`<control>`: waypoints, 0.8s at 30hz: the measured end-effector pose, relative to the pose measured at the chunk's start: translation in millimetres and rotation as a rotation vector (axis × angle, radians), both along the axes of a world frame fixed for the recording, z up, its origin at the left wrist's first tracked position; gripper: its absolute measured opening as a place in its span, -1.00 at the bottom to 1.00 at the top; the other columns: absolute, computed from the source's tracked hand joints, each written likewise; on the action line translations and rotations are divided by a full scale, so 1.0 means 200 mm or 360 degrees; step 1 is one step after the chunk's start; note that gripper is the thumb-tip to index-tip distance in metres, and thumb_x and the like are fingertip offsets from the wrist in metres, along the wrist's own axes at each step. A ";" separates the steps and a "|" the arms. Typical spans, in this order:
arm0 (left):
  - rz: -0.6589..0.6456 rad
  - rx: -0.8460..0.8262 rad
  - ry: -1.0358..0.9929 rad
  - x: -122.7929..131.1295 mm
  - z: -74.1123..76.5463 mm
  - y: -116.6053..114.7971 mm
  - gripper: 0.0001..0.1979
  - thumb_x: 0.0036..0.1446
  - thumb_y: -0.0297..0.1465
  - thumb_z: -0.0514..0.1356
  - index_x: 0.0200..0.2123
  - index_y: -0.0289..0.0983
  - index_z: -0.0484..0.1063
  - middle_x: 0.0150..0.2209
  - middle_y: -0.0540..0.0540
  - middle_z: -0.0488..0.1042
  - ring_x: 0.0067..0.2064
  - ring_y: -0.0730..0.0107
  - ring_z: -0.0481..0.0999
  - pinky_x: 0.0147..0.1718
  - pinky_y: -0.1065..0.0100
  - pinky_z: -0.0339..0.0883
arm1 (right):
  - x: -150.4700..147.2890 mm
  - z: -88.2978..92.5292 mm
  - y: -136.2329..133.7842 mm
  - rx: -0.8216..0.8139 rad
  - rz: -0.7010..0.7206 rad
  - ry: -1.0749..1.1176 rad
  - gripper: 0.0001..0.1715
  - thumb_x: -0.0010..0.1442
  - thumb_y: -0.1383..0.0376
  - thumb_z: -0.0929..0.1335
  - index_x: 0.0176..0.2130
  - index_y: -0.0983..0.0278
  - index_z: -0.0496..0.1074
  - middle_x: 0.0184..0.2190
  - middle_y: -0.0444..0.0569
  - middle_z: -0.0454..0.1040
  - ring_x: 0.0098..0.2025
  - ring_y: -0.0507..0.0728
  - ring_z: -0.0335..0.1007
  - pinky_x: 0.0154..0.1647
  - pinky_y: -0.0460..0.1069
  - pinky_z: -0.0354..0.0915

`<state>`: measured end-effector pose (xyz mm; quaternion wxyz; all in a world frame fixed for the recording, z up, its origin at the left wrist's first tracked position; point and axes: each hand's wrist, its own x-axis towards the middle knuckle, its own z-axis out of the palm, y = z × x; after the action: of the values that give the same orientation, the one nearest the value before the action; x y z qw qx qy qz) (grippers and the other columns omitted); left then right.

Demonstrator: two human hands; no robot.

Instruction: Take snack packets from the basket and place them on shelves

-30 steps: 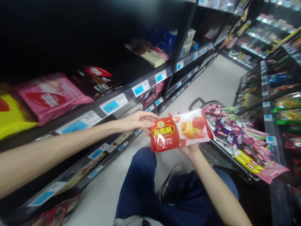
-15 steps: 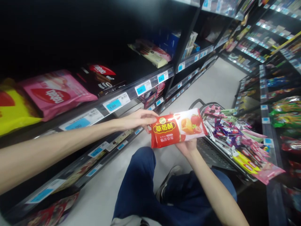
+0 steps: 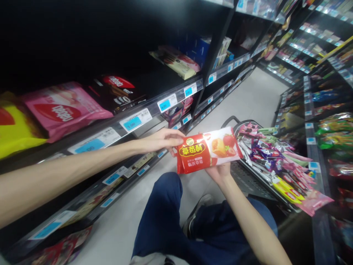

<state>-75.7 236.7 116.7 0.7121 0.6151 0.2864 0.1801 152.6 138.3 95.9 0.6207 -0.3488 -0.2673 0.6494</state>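
Strawberry packet (image 3: 205, 151) in 2 hands; left hand (image 3: 168, 141), grip pinching red end; right hand (image 3: 220, 172), grip curled behind packet.

Head camera: worn above the red-and-white packet (image 3: 208, 151)
Facing: aimed forward and down over the packet
Nearness: packet seen near, aisle floor (image 3: 245, 94) shown beyond it

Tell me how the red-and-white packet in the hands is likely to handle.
The red-and-white packet could feel slippery, since its surface looks glossy. It seems fairly stiff, showing little sag between the left hand and the right hand. Its flat, oblong shape suggests it would slide rather than roll if pushed.
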 end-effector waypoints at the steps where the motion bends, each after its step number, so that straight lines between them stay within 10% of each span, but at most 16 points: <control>1: 0.0000 0.0004 0.0004 0.00 0.00 0.00 -0.53 0.13 -0.10 0.35 -0.01 -0.27 0.46 -0.03 -0.21 0.55 -0.11 0.20 0.59 -0.34 0.31 0.58 | 0.00 0.00 0.00 -0.0004 0.0008 -0.0003 -0.28 -0.20 0.13 0.58 0.01 0.03 0.49 0.10 -0.07 0.54 0.29 0.35 0.30 0.27 0.35 0.30; 16: 0.0427 0.0163 0.0065 0.02 -0.01 0.01 -0.50 0.02 -0.08 0.40 -0.10 -0.29 0.46 -0.13 -0.17 0.54 -0.15 0.24 0.58 -0.35 0.33 0.53 | -0.01 -0.05 0.01 -0.0234 -0.0083 0.0032 -0.45 -0.06 0.50 0.44 -0.06 0.13 0.45 -0.15 -0.15 0.61 -0.06 0.18 0.51 0.17 0.28 0.37; 20: 0.0547 0.0514 0.0198 0.02 -0.04 0.01 -0.48 -0.05 -0.10 0.43 -0.12 -0.31 0.46 -0.23 -0.13 0.52 -0.20 0.27 0.56 -0.32 0.30 0.52 | 0.00 -0.07 0.03 -0.0415 0.0042 0.0325 -0.77 0.13 0.27 0.46 -0.18 0.17 0.43 -0.17 -0.10 0.59 -0.03 0.19 0.50 0.15 0.29 0.38; 24: 0.0379 0.0998 0.0321 0.01 -0.03 -0.01 -0.46 -0.12 -0.13 0.47 -0.11 -0.27 0.50 -0.22 -0.11 0.52 -0.19 0.27 0.54 -0.33 0.36 0.46 | -0.01 -0.09 0.04 -0.0469 0.0005 0.0365 -0.57 0.14 -0.01 0.49 -0.08 0.14 0.44 -0.06 -0.08 0.55 0.04 0.20 0.47 0.14 0.25 0.40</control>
<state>-73.0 233.8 110.2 0.4307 0.7809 0.3557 0.2794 150.7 146.3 78.2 0.5882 -0.3591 -0.0972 0.7180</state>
